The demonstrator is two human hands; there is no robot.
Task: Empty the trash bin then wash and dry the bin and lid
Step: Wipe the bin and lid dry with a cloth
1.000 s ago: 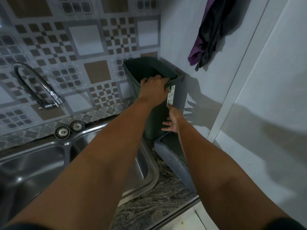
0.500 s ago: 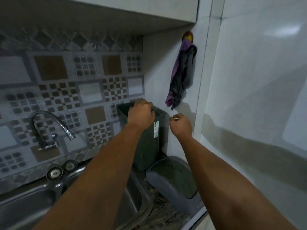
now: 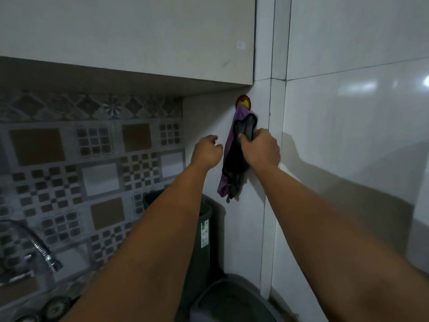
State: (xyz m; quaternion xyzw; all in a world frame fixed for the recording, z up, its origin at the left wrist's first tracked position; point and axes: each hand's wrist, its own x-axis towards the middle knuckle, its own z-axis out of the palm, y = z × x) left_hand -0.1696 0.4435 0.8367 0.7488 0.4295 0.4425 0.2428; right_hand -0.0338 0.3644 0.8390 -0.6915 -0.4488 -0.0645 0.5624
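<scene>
Purple and dark grey cloths [image 3: 232,168] hang from a round red and yellow wall hook [image 3: 243,103]. My right hand [image 3: 261,151] grips the dark cloth near its top. My left hand [image 3: 207,152] is raised just left of the cloths, fingers curled, holding nothing. The dark green bin [image 3: 204,228] stands upright on the counter in the corner below, largely hidden by my left forearm. Its grey lid [image 3: 229,303] lies on the counter in front of the bin, at the bottom of the view.
A white wall cabinet [image 3: 139,38] hangs overhead. Patterned tiles [image 3: 92,173] cover the back wall. A chrome tap [image 3: 44,254] is at lower left, with a sink strainer [image 3: 56,305] beneath it. Glossy white wall panels [image 3: 348,147] fill the right side.
Both hands rose from the bin. My left hand let go of the bin's rim. My right hand went up to the hanging cloths and took hold. The view tilted upward.
</scene>
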